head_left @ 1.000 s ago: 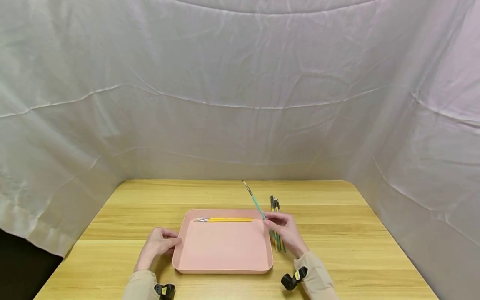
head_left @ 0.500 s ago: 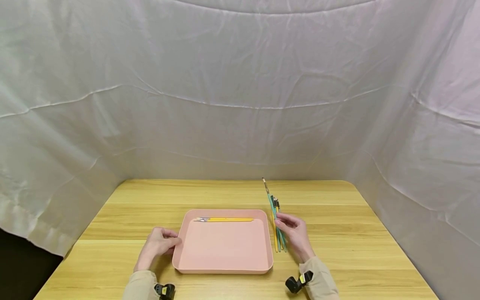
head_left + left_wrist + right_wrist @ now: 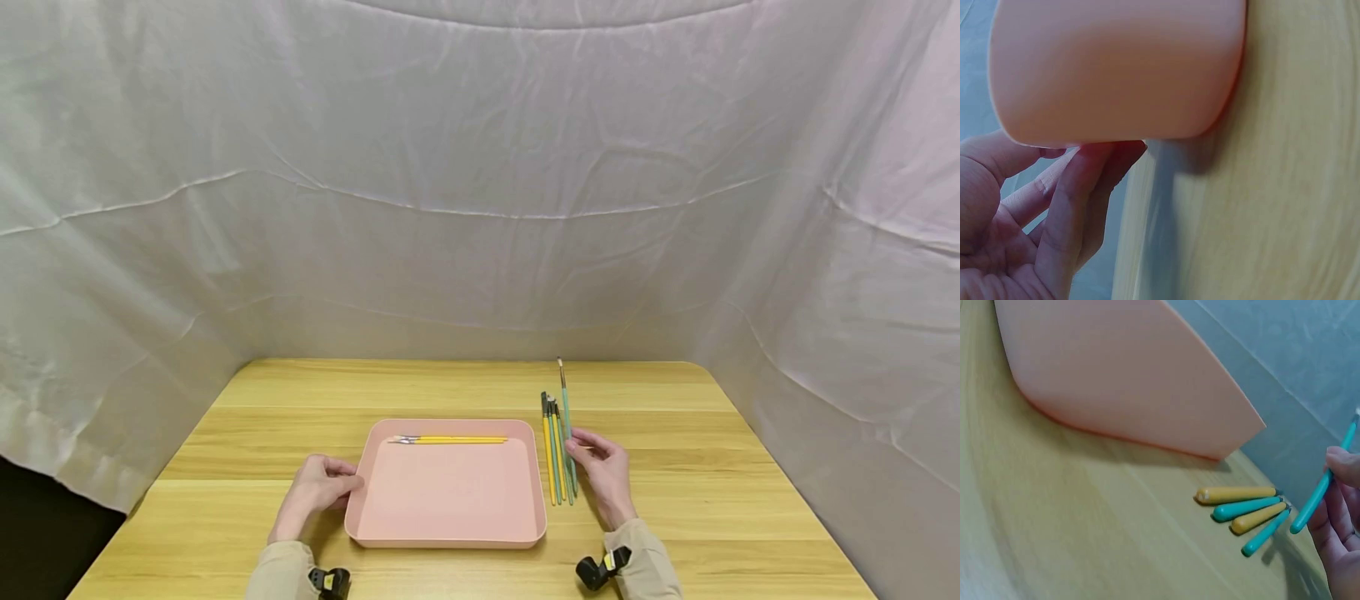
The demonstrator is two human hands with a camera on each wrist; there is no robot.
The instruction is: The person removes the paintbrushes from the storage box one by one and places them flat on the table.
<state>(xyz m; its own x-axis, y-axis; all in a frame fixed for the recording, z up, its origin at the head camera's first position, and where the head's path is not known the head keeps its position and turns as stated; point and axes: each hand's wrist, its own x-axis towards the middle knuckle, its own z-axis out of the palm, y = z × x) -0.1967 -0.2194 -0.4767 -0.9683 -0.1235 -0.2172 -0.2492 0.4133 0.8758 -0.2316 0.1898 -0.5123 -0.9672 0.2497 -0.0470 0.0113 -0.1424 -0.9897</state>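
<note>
My left hand [image 3: 318, 492] pinches the left rim of a pink tray [image 3: 450, 500], thumb inside and fingers against the outer wall, as the left wrist view also shows. In the tray, along its far side, lie yellow-handled paintbrushes [image 3: 457, 440] with their bristles to the left. To the right of the tray my right hand [image 3: 603, 471] pinches a teal paintbrush [image 3: 1322, 494] between thumb and fingers, bristles pointing away from me. Just left of that hand, several yellow and teal paintbrushes [image 3: 556, 458] lie side by side on the table, handle ends toward me.
The wooden table [image 3: 712, 500] has rounded far corners. A pale grey cloth [image 3: 480, 250] hangs behind it and along both sides. Each wrist wears a small black camera [image 3: 600, 571].
The right hand has moved right with the teal paintbrush, from over the tray's right edge to the right side of the loose brushes. The left hand and tray have stayed put.
</note>
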